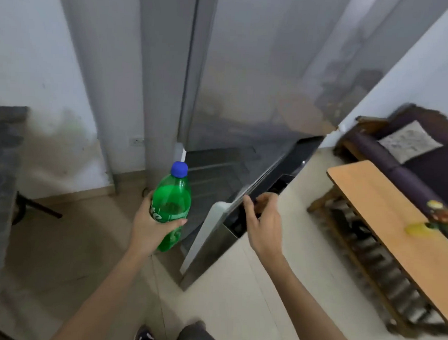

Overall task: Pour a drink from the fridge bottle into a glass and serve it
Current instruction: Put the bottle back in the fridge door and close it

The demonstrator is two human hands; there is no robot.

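At the fridge (246, 93), left hand (151, 223) grips the bottle (172, 193), right hand (260, 217) grasps the door (255, 191); pouring and serving remain.

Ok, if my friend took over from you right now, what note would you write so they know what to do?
Left hand: holding the green bottle upright, blue cap on.
Right hand: gripping the edge of the fridge door, which is open.
Done: bottle is out of the fridge.
Left: shut the door, find a glass (none in view), uncap, pour, serve.
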